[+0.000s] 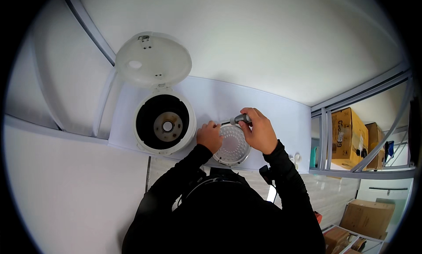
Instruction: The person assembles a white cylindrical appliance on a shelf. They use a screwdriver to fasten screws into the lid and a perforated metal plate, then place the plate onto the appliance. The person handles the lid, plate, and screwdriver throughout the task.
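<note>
My right hand is closed around the grey-and-black handle of a screwdriver. Its thin shaft points left, toward the fingertips of my left hand. Those fingers are bent together at the upper left rim of a round metal plate dotted with small holes or bumps. Whether they pinch the shaft tip or some small part there, I cannot make out. Left of my left hand stands a white rice cooker body with a dark interior and a round heating plate at its bottom. Its translucent whitish lid is tipped back, still hinged on.
Everything stands on a white table against a pale wall. Small white pieces lie near its right front corner. Beyond a metal frame on the right are cardboard boxes. Another carton sits lower right.
</note>
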Tool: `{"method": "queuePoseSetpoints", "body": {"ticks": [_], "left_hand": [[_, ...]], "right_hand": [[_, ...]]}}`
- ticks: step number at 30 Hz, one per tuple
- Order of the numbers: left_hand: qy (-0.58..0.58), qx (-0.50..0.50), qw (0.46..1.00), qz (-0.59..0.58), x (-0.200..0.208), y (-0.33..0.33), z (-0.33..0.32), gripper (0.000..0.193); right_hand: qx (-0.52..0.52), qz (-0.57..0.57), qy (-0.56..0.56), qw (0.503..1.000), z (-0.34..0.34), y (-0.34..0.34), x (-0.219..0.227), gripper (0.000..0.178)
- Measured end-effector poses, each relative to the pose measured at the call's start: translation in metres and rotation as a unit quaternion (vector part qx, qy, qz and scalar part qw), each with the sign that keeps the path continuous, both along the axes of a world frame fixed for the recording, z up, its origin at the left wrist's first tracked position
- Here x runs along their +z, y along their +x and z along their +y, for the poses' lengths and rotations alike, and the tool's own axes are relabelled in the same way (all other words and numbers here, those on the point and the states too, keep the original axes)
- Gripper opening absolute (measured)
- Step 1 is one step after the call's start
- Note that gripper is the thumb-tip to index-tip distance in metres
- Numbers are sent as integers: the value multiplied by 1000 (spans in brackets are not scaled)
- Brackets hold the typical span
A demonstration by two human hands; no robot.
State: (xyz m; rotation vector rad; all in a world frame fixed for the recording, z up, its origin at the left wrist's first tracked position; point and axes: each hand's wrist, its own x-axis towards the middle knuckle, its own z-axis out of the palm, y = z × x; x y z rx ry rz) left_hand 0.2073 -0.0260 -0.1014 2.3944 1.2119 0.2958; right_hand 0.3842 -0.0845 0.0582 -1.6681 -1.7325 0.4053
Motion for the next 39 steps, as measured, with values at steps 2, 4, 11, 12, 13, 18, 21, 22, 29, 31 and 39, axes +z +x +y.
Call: {"method": "queuePoseSetpoints", "body": {"ticks": [2, 4, 11, 12, 13, 18, 21, 22, 29, 31, 39], "left_hand": [[-4, 2, 1000, -4, 0, 0, 0, 50], [-5, 3, 1000, -8, 0, 1, 0, 50], [-19, 5, 999, -25, 0, 1, 0, 51], [-22, 4, 999, -26, 0, 1, 0, 52], [-22, 5, 999, -30, -1, 1, 0, 51], [-26, 2, 999, -41, -6, -1, 1, 51], [-29, -1, 999, -27, 0, -1, 1, 51], [-30, -2, 999, -27, 1, -1, 1, 52], [-29, -8, 999, -41, -5, -3, 3, 52], [-26, -9, 999, -38, -7, -3, 3, 53], [-29, -16, 999, -37, -6, -3, 4, 53]], "right_hand": [[8, -7, -10, 1000, 3, 1, 3, 30], [15, -9, -22, 1000, 5, 2, 7, 30], [40, -55, -52, 996, 10, 7, 12, 30], [42, -63, -50, 996, 11, 7, 12, 30], [48, -65, -50, 995, 12, 8, 13, 30], [76, -60, -68, 993, 12, 10, 17, 30], [84, -66, -70, 992, 10, 9, 19, 29], [84, -67, -70, 992, 10, 8, 20, 29], [77, -68, -73, 992, 9, 5, 22, 28], [72, -63, -76, 993, 10, 5, 22, 28], [-1, -212, -35, 977, 31, 3, 18, 35]]}}
